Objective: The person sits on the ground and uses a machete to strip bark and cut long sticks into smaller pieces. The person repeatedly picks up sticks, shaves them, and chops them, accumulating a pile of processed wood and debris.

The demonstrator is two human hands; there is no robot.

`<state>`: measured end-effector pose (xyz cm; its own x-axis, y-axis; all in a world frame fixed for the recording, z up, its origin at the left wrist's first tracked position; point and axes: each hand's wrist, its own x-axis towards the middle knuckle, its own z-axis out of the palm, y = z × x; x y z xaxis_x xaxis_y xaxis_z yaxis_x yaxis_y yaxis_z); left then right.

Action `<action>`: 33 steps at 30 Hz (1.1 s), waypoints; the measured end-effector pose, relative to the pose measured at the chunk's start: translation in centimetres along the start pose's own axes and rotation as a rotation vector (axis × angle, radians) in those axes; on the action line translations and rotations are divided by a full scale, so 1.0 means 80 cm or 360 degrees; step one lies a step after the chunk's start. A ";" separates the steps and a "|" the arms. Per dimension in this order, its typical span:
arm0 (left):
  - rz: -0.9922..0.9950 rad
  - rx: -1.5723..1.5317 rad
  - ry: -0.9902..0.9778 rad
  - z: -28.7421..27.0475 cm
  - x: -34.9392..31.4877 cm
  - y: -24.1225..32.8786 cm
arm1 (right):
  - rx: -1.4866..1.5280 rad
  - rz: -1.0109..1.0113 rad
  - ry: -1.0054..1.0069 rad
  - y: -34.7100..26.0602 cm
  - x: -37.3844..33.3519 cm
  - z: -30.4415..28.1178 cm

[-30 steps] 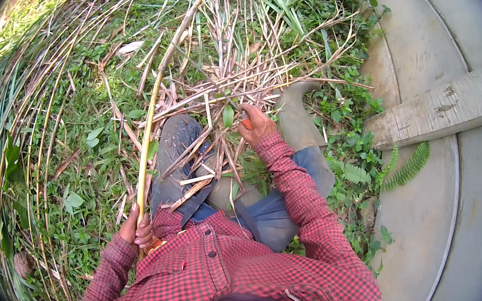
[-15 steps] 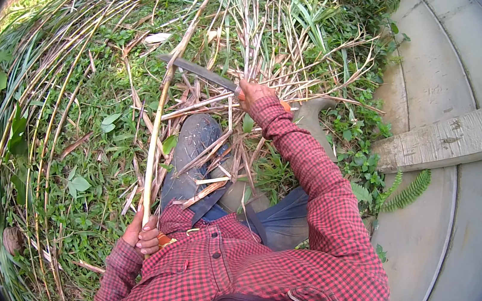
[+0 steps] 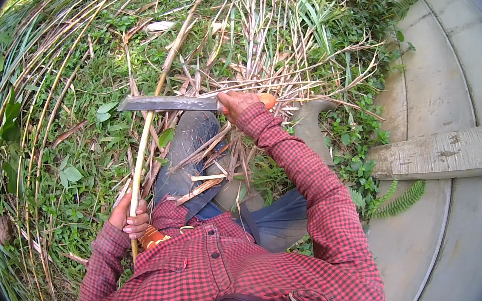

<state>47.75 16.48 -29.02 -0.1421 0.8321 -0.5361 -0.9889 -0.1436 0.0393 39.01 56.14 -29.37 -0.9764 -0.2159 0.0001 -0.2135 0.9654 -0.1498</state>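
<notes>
A long pale stalk (image 3: 144,139) runs from beside my left hip up and away toward the far grass, its near part stripped to a yellowish surface and its far part brown. My left hand (image 3: 129,217) is wrapped round its near end. In my right hand (image 3: 237,103) is a machete (image 3: 178,103) with a grey blade and an orange handle, gripped where handle meets blade. The blade lies across the stalk, just beyond my boot, its squared tip pointing left. Whether its edge bites into the stalk cannot be seen.
Dry peeled strips (image 3: 197,189) lie over my outstretched leg. Beyond it is a heap of dry leaves and stems (image 3: 258,46). Long stalks (image 3: 38,115) curve along the left. At right, grey concrete (image 3: 437,84) carries a wooden plank (image 3: 443,154). A brown lump (image 3: 3,229) sits far left.
The machete has come nearer to me and left along the stalk, turning from slanted to nearly level. My left hand has shifted slightly left and away from me with the stalk.
</notes>
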 end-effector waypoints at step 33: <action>0.0156 0.0707 0.0770 0.071 -0.047 -0.011 | -0.0097 -0.0093 -0.0157 0.054 0.055 -0.007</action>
<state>48.93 16.49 -22.26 -0.2986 0.4774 -0.8264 -0.9114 0.1144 0.3954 33.76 59.40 -29.48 -0.9550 -0.2825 -0.0903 -0.2745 0.9572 -0.0920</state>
